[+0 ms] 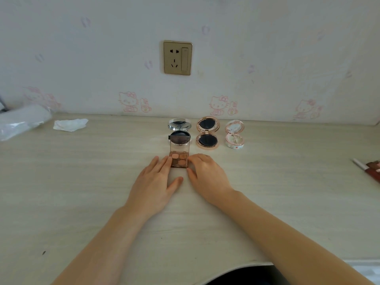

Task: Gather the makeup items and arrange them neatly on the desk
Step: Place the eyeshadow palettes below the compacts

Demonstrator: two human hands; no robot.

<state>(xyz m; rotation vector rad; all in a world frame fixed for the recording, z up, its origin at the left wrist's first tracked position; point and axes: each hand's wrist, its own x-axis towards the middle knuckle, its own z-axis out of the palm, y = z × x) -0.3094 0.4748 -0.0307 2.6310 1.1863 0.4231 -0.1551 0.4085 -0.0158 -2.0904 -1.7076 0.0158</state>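
Holding the little eyeshadow box (178, 159) between both hands, you keep it near the middle of the desk (82, 182). Your left hand (153, 182) touches its left side with flat, loose fingers. Your right hand (205, 173) pinches its right side. Its clear lid stands open. Three open round compacts (207, 133) sit in a row by the back edge.

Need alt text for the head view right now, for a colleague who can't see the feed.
Both hands, left hand and right hand, touch the sides of an open eyeshadow palette on a pale desk. Behind it, three open round compacts stand in a row by the wall.
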